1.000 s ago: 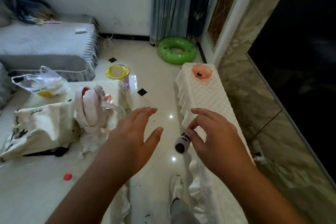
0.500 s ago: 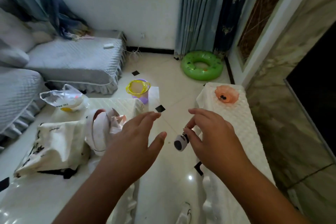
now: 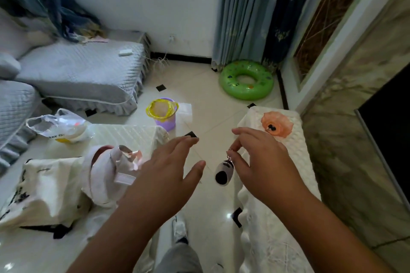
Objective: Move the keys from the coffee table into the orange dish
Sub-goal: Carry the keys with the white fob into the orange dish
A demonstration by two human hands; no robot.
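My right hand (image 3: 264, 168) has its grip pinched on the small ring of the keys (image 3: 224, 174), thumb and forefinger closed around the metal loop while the other fingers fan out above. The black-and-white fob hangs straight down from that pinch, in the air over the tiled floor (image 3: 206, 95), just off the left edge of the white-covered tabletop (image 3: 295, 162) that runs away under my right wrist. Beyond the grip and a little to its right, on the far end of that same tabletop, sits the orange dish (image 3: 285, 127), with a small dark object lying in its middle; the keys are near it but not over it. To the left of the grip my left hand (image 3: 166, 179) is spread, released and holding nothing, palm down over the gap between the two surfaces. Further left lies the coffee table (image 3: 124, 134), carrying a pale bundle, a white cloth bag and a clear plastic bag. Ahead of the grip on the floor stand a purple bucket (image 3: 165, 118) with a yellow rim and, beyond it, a green swim ring (image 3: 245, 80)
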